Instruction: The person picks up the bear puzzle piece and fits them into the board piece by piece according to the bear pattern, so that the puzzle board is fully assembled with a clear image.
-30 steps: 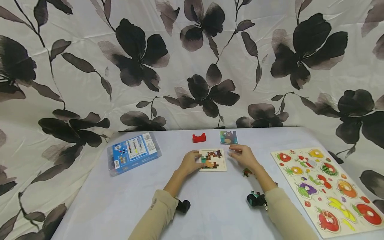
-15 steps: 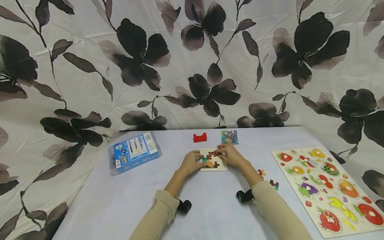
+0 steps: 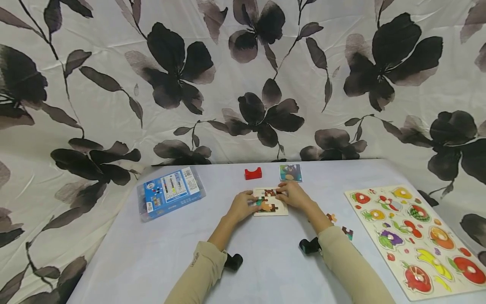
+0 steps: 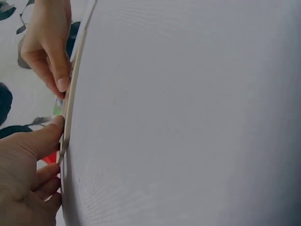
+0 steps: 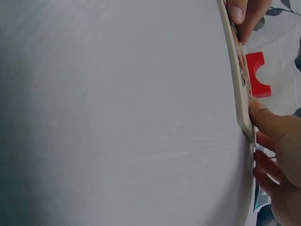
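Observation:
A small wooden jigsaw board (image 3: 282,210) with a pale frame lies on the table, partly filled with brown, orange and green pieces. My left hand (image 3: 241,206) holds its left edge, the thumb on top and fingers along the side. My right hand (image 3: 294,196) is at the upper right of the board, its thumb and index finger pinching a dark brown puzzle piece (image 3: 279,191) there. In the right wrist view the right thumb (image 5: 265,117) lies on the board's near edge with the other fingers curled beside it. Fingers cover part of the picture.
Loose puzzle pieces (image 3: 347,233) lie beside my right forearm. A big fruit puzzle board (image 3: 411,245) is at the right, a blue boxed set (image 3: 171,193) at the left. Behind the jigsaw board are a red block (image 3: 253,173) and a bear picture card (image 3: 290,173).
My right hand has moved left from beside the board onto its upper right part, uncovering loose pieces near the forearm. My left hand has stayed at the left edge.

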`<state>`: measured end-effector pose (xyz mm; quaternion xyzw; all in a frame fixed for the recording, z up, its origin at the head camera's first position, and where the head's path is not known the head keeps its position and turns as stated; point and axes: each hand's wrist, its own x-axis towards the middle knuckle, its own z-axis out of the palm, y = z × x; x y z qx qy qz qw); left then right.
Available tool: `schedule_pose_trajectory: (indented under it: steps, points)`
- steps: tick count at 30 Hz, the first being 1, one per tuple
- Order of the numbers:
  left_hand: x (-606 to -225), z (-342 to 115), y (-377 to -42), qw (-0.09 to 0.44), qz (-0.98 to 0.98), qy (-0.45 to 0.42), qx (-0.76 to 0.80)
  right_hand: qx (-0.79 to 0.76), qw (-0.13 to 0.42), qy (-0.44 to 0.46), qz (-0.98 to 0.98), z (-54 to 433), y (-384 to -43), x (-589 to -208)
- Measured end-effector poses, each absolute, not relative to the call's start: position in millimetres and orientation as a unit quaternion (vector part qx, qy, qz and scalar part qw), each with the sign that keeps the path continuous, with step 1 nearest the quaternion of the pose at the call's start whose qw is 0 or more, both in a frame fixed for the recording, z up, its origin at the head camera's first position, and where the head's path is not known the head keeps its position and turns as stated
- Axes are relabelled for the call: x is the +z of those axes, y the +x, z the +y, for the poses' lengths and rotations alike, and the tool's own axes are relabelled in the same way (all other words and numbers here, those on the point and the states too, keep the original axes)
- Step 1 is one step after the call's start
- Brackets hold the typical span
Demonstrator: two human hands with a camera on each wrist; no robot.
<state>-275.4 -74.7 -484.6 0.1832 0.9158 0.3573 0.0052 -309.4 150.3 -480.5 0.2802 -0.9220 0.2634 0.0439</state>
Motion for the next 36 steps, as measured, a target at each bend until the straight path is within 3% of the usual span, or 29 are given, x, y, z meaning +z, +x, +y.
schedule_pose_trajectory:
  steps: [5, 11, 20, 31, 36]
  points:
    - [-489.6, -74.7, -273.2, -0.019, 0.914, 0.198, 0.355, 0.296, 0.047, 0.236, -0.924, 152.8, -308.1, -483.9]
    - [-495.8, -74.7, -270.9, -0.035, 0.908, 0.206, 0.364, 0.307, 0.061, 0.254, -0.915, 158.4, -303.9, -486.1]
    - [-497.4, -73.9, -271.8, -0.03, 0.911, 0.197, 0.362, 0.347, 0.058, 0.191, -0.916, 197.6, -277.6, -466.8]
    - [-498.4, -78.7, -274.0, -0.029, 0.905, 0.201, 0.374, 0.276, -0.077, 0.108, -0.952, 268.0, -230.2, -444.3]
    - [-497.4, -78.8, -274.1, -0.023, 0.905, 0.198, 0.376, 0.263, -0.097, 0.116, -0.953, 273.7, -222.8, -451.7]
